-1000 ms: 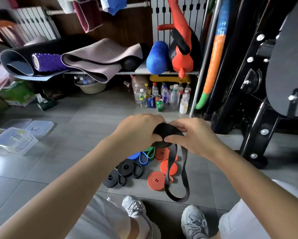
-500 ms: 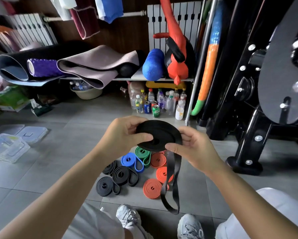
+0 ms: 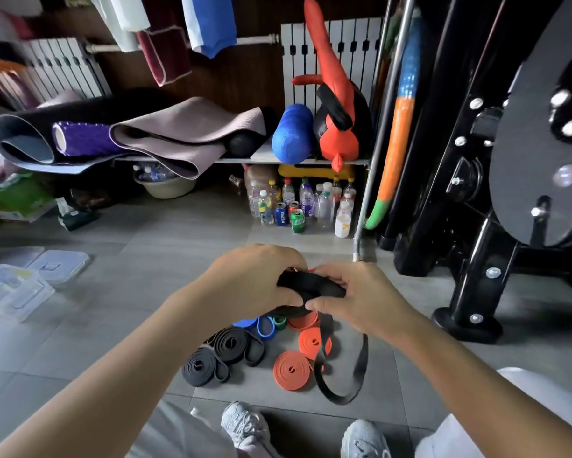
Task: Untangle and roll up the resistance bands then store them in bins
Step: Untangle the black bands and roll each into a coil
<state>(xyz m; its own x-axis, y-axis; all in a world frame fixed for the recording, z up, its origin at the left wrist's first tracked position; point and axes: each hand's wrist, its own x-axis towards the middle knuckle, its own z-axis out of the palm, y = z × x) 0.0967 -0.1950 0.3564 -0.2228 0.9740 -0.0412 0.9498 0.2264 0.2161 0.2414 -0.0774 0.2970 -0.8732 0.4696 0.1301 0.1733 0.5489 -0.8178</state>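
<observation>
A black resistance band (image 3: 311,287) is partly wound into a roll, seen edge-on between both hands. My left hand (image 3: 254,279) grips the roll from the left, and my right hand (image 3: 354,295) pinches it from the right. The band's loose tail (image 3: 340,375) hangs down in a loop toward the floor. On the tiles below lie rolled bands: two black ones (image 3: 225,355), orange ones (image 3: 292,370), a blue one (image 3: 261,325) and a green one (image 3: 280,322), partly hidden behind my hands.
Clear plastic bins (image 3: 11,290) and loose lids (image 3: 61,264) sit on the floor at the left. Bottles and cans (image 3: 297,206) stand under a shelf of mats. A black weight machine (image 3: 476,226) fills the right. My shoes (image 3: 244,428) are below.
The black roll has turned from face-up to edge-on between my hands, and the hanging tail has swung a little to the right.
</observation>
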